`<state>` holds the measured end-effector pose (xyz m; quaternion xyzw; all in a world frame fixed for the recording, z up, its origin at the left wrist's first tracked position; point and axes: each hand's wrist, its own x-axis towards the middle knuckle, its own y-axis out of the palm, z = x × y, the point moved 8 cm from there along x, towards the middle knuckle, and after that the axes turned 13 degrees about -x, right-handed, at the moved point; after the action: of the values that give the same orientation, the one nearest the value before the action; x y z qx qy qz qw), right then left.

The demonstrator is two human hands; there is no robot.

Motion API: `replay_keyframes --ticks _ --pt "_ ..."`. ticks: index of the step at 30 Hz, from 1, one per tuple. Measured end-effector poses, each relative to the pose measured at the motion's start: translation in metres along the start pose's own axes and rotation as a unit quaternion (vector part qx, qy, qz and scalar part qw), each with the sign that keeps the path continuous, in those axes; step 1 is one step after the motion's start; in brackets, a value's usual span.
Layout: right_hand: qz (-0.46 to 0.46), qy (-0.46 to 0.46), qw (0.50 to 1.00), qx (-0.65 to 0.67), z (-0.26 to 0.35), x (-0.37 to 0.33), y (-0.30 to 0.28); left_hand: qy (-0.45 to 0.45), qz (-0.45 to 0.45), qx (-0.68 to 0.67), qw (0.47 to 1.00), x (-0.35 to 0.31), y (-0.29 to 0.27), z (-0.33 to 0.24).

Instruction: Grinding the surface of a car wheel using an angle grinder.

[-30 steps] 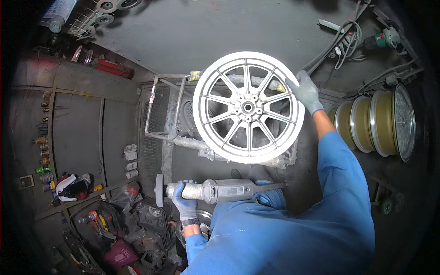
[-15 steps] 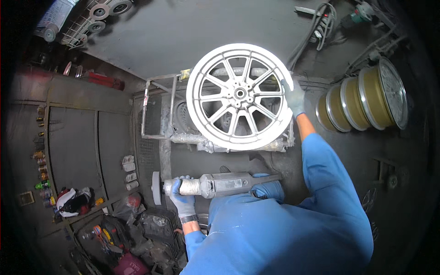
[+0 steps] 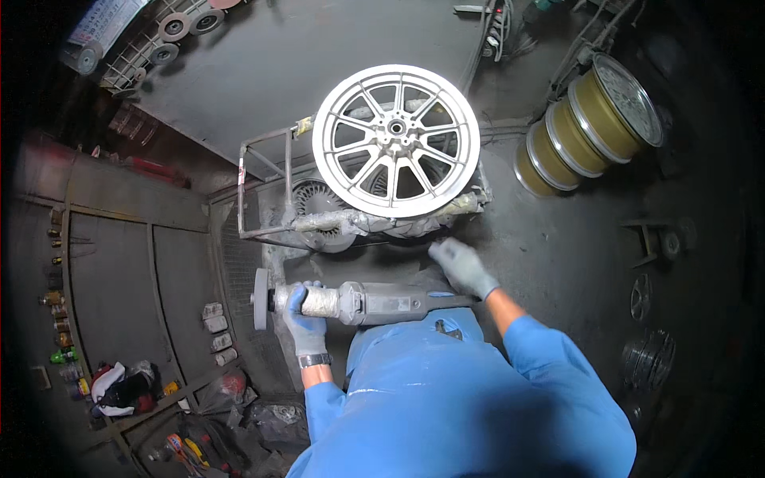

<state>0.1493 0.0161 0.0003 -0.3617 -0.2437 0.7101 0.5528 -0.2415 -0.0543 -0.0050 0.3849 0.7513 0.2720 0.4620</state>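
Observation:
My left hand [image 3: 304, 323], in a grey-blue work glove, is wrapped round the pale, wrapped front grip of a grinder [image 3: 390, 303]. The grinder lies level across my front, with a grey grinding wheel [image 3: 261, 299] at its left end. Just above its rear handle, my gloved right hand [image 3: 464, 269] hangs in the air with fingers loosely bent and apart, slightly blurred, holding nothing visible. Beyond it, a silvery spoked wheel rim [image 3: 397, 203] rests on a metal frame [image 3: 335, 221] with wrapped bars. Neither hand touches the rim.
A stack of gold and chrome wheel rims [image 3: 586, 131] stands at the far right. Cables [image 3: 498, 32] lie at the back. Beneath the frame is another dusty rim [image 3: 319, 209]. On the left are a shelf frame [image 3: 151, 231] with small bottles and, lower down, piled bags [image 3: 215, 446].
My right hand has let go of the wheel rim's right edge and come down toward the grinder's rear handle. The left hand keeps its hold. The view has shifted slightly.

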Motion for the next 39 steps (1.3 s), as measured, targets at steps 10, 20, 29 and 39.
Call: replay_keyframes --ticks 10,20,29,39 --pt "0.178 0.074 0.979 0.064 -0.027 -0.076 0.062 -0.017 0.129 0.090 0.987 0.022 0.047 0.066" --pt "0.163 0.144 0.958 0.189 -0.106 -0.144 -0.051 0.229 0.340 0.573 0.709 -0.021 0.164 0.188" --pt "0.142 0.245 0.897 0.338 -0.136 -0.180 -0.161 -0.191 0.061 0.143 0.969 0.003 0.194 0.370" --pt "0.095 0.264 0.915 0.290 -0.107 -0.203 -0.163 -0.209 0.064 0.111 0.969 -0.001 0.199 0.373"
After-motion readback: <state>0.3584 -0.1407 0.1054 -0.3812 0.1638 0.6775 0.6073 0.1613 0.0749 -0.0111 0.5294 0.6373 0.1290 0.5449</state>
